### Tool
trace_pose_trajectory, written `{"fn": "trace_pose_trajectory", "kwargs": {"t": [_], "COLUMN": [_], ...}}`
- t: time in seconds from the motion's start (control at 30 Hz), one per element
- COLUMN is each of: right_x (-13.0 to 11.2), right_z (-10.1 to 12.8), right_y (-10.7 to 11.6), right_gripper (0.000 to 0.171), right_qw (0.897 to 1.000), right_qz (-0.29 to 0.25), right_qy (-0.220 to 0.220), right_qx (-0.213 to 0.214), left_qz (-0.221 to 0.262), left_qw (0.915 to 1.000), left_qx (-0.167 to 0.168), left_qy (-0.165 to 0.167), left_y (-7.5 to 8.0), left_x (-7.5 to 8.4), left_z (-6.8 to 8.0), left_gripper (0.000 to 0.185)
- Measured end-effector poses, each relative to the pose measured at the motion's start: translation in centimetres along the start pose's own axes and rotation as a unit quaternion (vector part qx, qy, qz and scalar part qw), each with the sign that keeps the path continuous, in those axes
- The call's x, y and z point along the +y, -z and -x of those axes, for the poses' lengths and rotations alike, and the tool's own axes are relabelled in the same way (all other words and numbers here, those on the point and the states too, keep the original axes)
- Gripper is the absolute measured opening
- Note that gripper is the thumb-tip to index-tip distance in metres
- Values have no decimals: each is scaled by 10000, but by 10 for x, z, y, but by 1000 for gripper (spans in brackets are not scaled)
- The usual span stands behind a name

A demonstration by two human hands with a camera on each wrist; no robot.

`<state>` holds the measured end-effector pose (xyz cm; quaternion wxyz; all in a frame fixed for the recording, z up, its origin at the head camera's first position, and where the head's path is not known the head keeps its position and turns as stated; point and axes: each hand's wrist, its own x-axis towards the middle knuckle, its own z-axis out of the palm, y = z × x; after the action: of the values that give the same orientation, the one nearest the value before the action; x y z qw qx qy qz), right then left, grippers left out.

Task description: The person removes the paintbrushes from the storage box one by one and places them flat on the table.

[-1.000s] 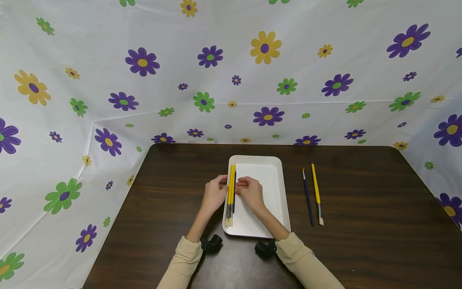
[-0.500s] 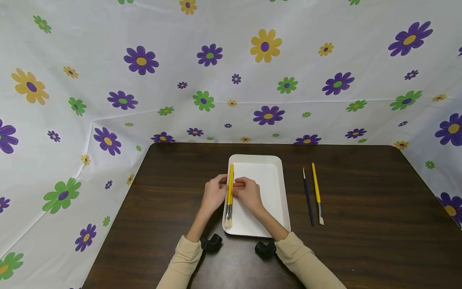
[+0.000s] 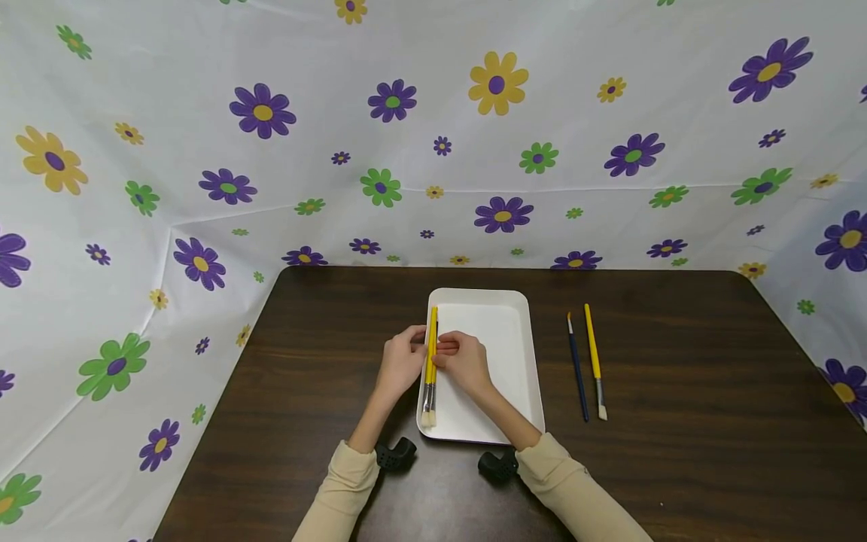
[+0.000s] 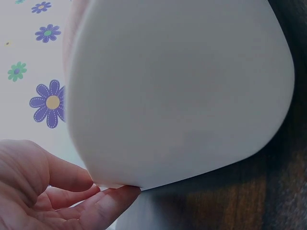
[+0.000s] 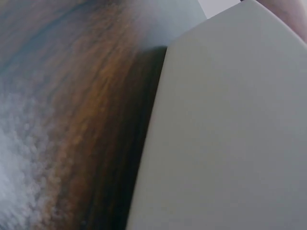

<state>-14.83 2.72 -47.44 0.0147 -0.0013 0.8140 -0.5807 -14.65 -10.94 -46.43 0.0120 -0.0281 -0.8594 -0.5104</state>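
The left hand (image 3: 403, 360) holds the left rim of a white tray (image 3: 489, 429); in the left wrist view, its thumb and fingers (image 4: 117, 199) pinch the tray's edge. Along that side of the tray lie yellow-handled paintbrushes (image 3: 431, 361) with pale bristles toward the near end. A dark paintbrush lies against them, with only a short piece of its far end showing. From inside the tray, the right hand (image 3: 466, 363) reaches to the brushes, loosely bent fingertips right at their side. In the right wrist view, the tray's pale surface (image 5: 230, 124) hides most of the hand.
On the dark wooden table (image 3: 698, 391), right of the tray, lie a dark blue paintbrush (image 3: 577, 369) and a yellow paintbrush (image 3: 593, 354). A flowered white cloth (image 3: 433, 120) rises behind the table and along its sides.
The right hand has shifted slightly left, and the dark brush has moved against the yellow brushes, which now sit closer together. The left hand has kept its place on the rim.
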Motion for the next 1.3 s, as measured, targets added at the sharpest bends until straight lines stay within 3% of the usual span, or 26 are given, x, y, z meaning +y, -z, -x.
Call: {"fn": "trace_pose_trajectory", "kwargs": {"t": [0.53,0.93,1.1,1.3], "right_x": [2,1,1,-1], "right_z": [0,-1,-2,-2], "right_y": [-2,-1,2,9], "right_gripper": [22,27,24,24], "right_qw": [9999,9997,9996,9921], "right_qz": [68,226,-21,-897], "right_qy": [36,-57,-263,-870], "right_qx": [-139,-43,-61,-120], "left_qz": [36,67,72,121], "left_qw": [9999,10000,9999,9998], "left_qx": [-52,-37,-87,-87], "left_qy": [142,64,86,93], "left_y": [1,1,2,2], "left_x": [2,1,1,0], "left_z": [1,0,0,0], "left_gripper": [35,35,35,35]}}
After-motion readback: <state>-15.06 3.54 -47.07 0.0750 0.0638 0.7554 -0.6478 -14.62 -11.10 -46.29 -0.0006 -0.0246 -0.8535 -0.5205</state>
